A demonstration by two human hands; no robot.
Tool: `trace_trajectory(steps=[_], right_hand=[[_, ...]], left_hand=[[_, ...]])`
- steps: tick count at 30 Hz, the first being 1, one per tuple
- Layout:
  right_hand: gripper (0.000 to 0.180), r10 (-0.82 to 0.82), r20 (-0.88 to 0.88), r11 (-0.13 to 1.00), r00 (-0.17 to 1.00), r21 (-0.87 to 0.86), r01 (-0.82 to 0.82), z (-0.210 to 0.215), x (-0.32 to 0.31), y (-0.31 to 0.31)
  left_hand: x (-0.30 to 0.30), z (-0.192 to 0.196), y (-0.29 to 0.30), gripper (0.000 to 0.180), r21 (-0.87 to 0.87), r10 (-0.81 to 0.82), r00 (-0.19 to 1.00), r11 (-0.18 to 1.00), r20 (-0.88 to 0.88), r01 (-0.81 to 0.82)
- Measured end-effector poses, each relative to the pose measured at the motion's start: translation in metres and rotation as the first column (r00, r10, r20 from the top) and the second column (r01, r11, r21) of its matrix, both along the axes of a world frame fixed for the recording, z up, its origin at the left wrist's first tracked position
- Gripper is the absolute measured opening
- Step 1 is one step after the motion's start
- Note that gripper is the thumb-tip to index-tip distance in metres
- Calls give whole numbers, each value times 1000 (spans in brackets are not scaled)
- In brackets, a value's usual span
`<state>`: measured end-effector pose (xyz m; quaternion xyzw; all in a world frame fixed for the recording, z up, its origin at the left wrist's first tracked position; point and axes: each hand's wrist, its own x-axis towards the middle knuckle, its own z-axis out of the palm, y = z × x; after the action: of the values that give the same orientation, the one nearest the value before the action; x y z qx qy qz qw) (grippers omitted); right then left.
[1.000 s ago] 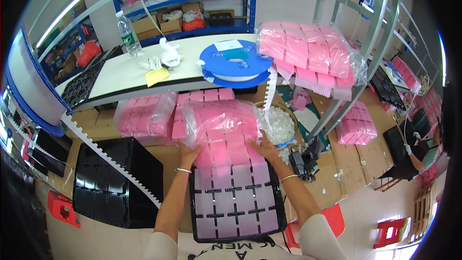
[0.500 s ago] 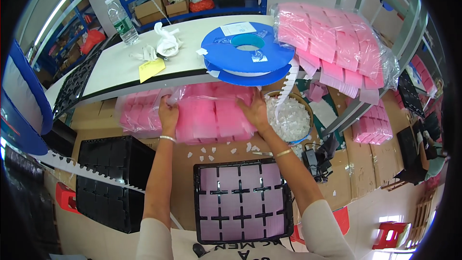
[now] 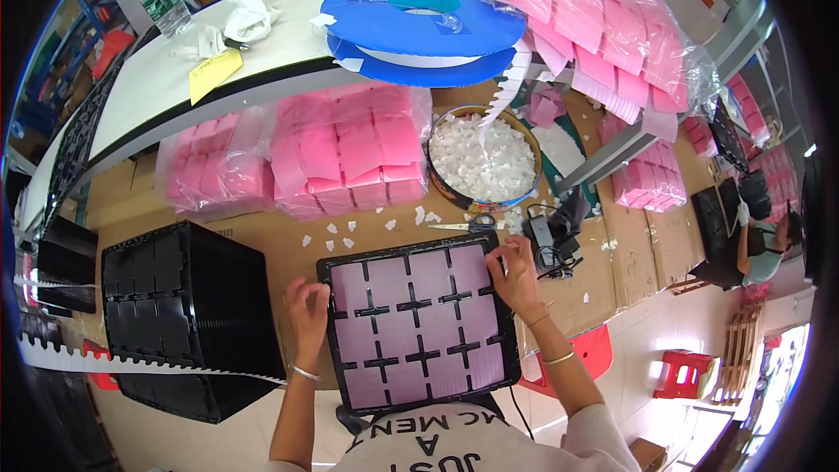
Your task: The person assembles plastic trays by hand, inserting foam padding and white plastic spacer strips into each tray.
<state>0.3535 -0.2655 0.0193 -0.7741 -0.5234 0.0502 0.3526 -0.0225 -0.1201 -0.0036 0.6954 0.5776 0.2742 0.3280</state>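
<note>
Two bare hands have come back to a flat black plastic tray point(image 3: 509, 341) with cross-shaped bars. A moment ago, both were on a big bundle of pink sheets in a clear plastic bag point(image 3: 350, 149), farther away. Now they have let it go, and it sits on the brown cardboard-covered surface point(image 3: 294, 260), ahead of the left hand and well apart from it. So it seems the bundle is out of the way, and the tray has the hands to itself.

The left hand point(image 3: 306, 319) is at the tray's left edge, with its fingers bent and its thumb close to them. The right hand point(image 3: 517, 280) is at the far right corner, its fingers bent down toward the rim. Whether either hand is pinching the rim or only touching it, one cannot tell. Between the hands, pale purple flat sheets point(image 3: 395, 333) lie in the tray, under the black bars.

Just ahead of the right hand lie black-handled scissors point(image 3: 481, 224). Past them is a round bowl point(image 3: 486, 205) full of small white bits point(image 3: 481, 157). To its right is a black power adapter with cords point(image 3: 542, 236). Left of the left hand stands a tall black plastic stack point(image 3: 157, 297).
</note>
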Motion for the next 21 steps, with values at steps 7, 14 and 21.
trace_trajectory(steps=[7, 14, 21], right_hand=[[21, -40, 209, 997, 977, -50, 51, -17, -24, -10], [10, -14, 98, 990, 995, 139, 0, -8, -38, -17], [15, -7, -179, 985, 984, 171, 38, -5, -45, -26]], left_hand=[[39, -13, -32, 22, 174, 60, 989, 984, -134, -36], [41, -17, -33, 26, 201, 14, 989, 980, -144, 16], [54, 2, -35, 67, 288, -169, 971, 934, -170, 213]])
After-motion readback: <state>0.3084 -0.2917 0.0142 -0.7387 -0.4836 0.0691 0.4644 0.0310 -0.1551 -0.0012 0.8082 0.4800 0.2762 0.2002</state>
